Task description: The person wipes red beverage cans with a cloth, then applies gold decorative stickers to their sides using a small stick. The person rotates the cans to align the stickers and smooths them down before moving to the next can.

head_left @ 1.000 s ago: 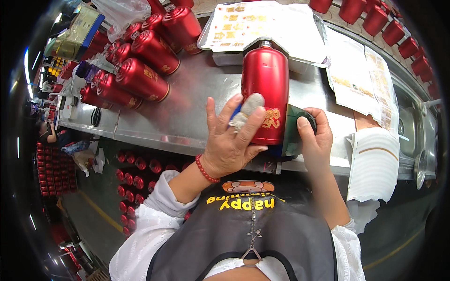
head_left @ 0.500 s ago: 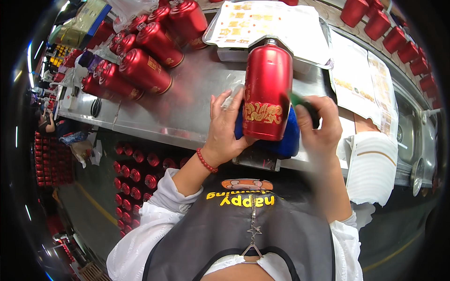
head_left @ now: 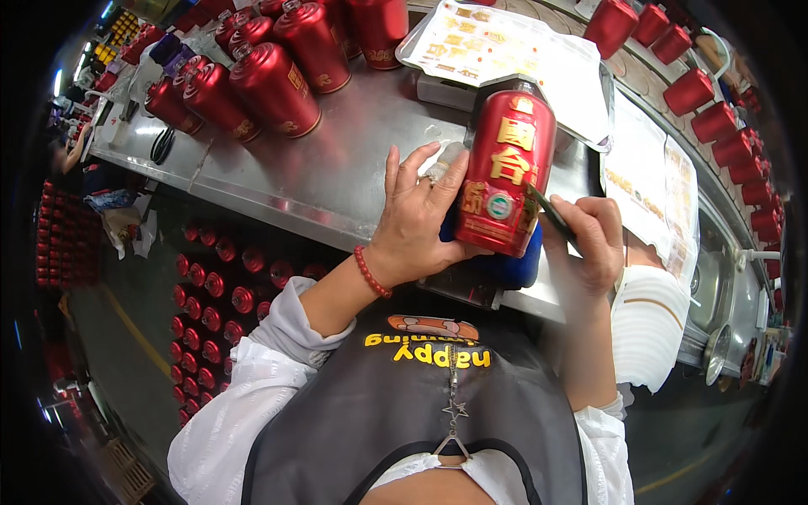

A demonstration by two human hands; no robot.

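Note:
A glossy red bottle (head_left: 497, 225) with raised gold lettering leans back, neck pointing away from me, over a blue cloth pad (head_left: 520, 271). Its left side rests against my left hand (head_left: 410, 220), whose thumb goes under the base and whose index finger, in a pale finger cover, lies along the side; the other fingers spread loosely. In my right hand (head_left: 596, 240) is a thin dark green scraper (head_left: 555, 217), pinched between thumb and fingers. Its tip meets the bottle's lower right front, by the gold decoration. Part of the pad is hidden beneath the bottle.
Behind the bottle, sheets of gold decals (head_left: 471, 42) lie on a tray. More sheets (head_left: 644, 160) cover the right side, near a stack of white paper (head_left: 648, 324) and a sink (head_left: 728, 261). Several red bottles (head_left: 273, 88) stand at back left; others (head_left: 210, 318) fill the floor below.
The bottle has been turned about its length, so the lettered front now faces up. My right hand has brought the scraper onto that face; the view has shifted slightly.

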